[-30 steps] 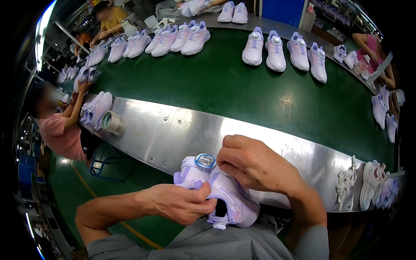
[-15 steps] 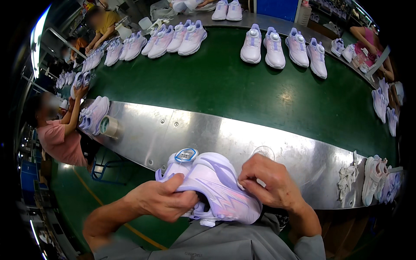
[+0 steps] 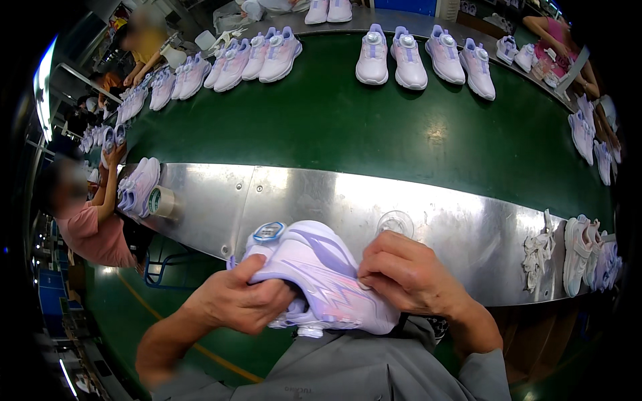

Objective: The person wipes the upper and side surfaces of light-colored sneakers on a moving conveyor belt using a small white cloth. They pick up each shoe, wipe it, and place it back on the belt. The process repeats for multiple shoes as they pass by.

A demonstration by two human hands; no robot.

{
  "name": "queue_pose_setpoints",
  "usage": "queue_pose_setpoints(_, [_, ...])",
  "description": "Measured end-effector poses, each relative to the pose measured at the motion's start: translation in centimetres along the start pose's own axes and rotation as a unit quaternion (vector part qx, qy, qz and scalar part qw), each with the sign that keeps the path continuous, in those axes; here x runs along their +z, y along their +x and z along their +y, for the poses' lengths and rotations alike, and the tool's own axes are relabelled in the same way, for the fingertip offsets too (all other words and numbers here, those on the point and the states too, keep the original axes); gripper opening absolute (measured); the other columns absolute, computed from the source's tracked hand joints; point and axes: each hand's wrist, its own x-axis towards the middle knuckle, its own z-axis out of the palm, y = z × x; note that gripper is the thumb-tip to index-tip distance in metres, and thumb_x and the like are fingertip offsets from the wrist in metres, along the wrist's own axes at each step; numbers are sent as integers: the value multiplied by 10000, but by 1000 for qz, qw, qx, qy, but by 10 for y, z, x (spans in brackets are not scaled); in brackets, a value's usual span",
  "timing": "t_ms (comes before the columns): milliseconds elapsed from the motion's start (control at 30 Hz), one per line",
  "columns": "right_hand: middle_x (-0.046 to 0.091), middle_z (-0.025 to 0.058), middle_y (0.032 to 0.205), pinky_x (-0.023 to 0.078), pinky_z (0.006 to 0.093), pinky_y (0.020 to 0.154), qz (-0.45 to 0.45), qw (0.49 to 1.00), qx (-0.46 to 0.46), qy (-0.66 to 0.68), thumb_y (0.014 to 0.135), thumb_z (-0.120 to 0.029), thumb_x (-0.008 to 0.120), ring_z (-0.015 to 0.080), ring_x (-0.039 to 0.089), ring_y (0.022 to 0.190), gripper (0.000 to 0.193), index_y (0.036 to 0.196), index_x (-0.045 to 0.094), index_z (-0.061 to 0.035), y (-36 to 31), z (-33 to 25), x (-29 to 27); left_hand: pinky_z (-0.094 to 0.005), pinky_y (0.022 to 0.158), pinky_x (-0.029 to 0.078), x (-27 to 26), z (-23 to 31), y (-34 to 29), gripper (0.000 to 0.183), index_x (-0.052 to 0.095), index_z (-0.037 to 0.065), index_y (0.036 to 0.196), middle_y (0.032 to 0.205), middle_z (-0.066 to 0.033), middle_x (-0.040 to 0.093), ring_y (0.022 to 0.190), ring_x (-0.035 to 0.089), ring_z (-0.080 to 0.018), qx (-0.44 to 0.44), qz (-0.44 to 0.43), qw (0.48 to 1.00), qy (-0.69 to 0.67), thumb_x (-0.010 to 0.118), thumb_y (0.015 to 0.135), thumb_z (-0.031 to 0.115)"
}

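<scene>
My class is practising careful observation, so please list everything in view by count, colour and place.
held shoes: two, white and lilac, lower centre
tag: one, blue-rimmed, by the farther held shoe
steel bench: one, silver, across the middle
round item: one, see-through, bench centre-right
tape roll: one, pale, bench left
left bench shoes: at least two, white and lilac, beside tape roll
crumpled strips: count unclear, white, bench right
right bench shoes: several, mainly white, bench right end
work surface: one, green, beyond bench
other shoes: many, white and lilac, around its far side
co-workers: at least three, salmon, yellow and pink tops, left and upper right
left hand: one, bare, at nearer shoe's opening
right hand: one, bare, at nearer shoe's side
</scene>
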Motion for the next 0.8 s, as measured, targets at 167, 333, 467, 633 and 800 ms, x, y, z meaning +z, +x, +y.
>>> queue_pose_setpoints(167, [606,107,944,516,404,763,-17,999,44,4,848,5,744,308,627,884,147,959,662,-46,-22,-3,-5,-521,1015,498,-12,1,-24,155,767,109,893,940,27,662,1026,594,-126,-68,-4,997,-27,753,741,141])
queue_pose_setpoints(333, [605,112,937,518,402,767,-4,999,32,-8,850,4,744,309,624,875,144,966,670,-40,-33,-4,-13,-483,980,517,-20,-9,-18,109,776,100,902,942,31,669,1014,593,-119,-83,-18,996,-9,753,797,120])
queue_pose_setpoints(467, [606,113,946,523,404,763,-7,1000,15,-23,850,9,742,307,627,868,148,971,669,-34,-24,-6,-12,-484,981,512,-18,-7,-19,101,771,114,883,921,37,667,1007,584,-109,-61,-10,998,-12,749,787,133])
queue_pose_setpoints(633, [641,92,965,544,373,732,14,999,-21,-33,807,22,784,269,657,857,203,974,690,-45,6,-13,-5,-493,1012,493,-11,-4,-6,106,765,157,852,916,50,662,1029,560,-93,-3,13,1000,17,751,747,157])
queue_pose_setpoints(800, [649,89,966,554,369,722,60,995,-47,-56,800,28,791,267,665,855,214,975,692,-46,24,-18,5,-486,1023,487,-11,-7,-1,79,767,159,835,917,69,664,994,557,-77,11,24,1000,13,746,758,154])
